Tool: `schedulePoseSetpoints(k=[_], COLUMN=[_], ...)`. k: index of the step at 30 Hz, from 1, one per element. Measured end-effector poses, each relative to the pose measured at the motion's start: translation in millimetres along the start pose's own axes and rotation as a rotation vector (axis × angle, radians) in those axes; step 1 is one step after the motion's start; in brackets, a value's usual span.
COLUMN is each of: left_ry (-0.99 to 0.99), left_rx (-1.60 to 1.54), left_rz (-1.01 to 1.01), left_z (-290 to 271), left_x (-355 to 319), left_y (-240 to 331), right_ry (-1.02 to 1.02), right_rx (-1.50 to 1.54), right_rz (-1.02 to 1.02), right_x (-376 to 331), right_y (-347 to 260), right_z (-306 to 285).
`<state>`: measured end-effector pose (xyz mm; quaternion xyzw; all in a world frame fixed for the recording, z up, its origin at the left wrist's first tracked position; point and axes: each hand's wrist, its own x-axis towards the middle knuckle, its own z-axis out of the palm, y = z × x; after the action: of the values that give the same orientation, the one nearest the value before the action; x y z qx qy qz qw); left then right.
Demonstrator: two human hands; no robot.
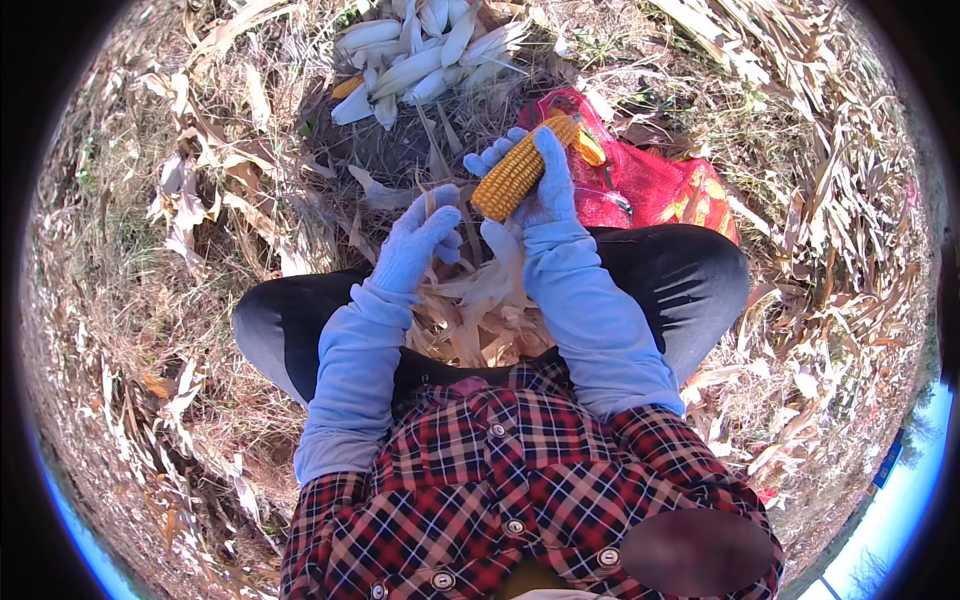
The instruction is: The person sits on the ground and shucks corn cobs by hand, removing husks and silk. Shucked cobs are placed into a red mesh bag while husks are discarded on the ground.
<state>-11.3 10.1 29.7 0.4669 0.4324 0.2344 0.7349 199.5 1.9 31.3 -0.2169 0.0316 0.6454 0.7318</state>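
Head view: we note the corn cob [508,182] bare of husk along its visible length, so we judge stripping of this cob complete. The pale ears [425,65] piled ahead appear mostly unstripped; we read these as the outstanding portion. Loose husks [465,312] lie between the folded legs [690,270]. The cob is held in the right hand [552,195], fingers closed around it, tilted, with the red mesh bag [640,180] just beyond. The left hand [412,245] is beside the cob's near end, apart from it, fingers half curled; we cannot tell whether it grips husk.
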Motion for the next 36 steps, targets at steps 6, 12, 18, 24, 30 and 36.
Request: schedulePoseSetpoints(k=[6,12,18,24,30,36], left_ry=[-0.044,0.006,-0.351,-0.414,-0.205,-0.255], left_rx=[-0.236,1.348,1.339,1.397,1.192,1.104], left_rz=[-0.314,0.163,0.644,0.218,0.046,-0.053], left_z=[23.8,38.3,57.9,73.0,41.1,47.0], left_x=[-2.9,-7.4,-21.1,-21.6,10.7,16.9], left_y=[-45.6,-44.1,1.6,-10.6,-18.5,-27.0], right_ry=[-0.005,0.028,0.121,0.425,0.724,0.665], right_rx=[-0.292,-0.513,-0.549,-0.220,-0.861,-1.732], right_rz=[-0.071,0.190,0.280,-0.029,-0.237,-0.172], right_x=[-4.5,0.7,24.8,100.8,135.6,120.0], right_y=[35.7,18.1,2.4,-45.9,-125.8,-92.3], right_z=[0.7,-2.3,-8.6,-64.0,-149.1,-182.8])
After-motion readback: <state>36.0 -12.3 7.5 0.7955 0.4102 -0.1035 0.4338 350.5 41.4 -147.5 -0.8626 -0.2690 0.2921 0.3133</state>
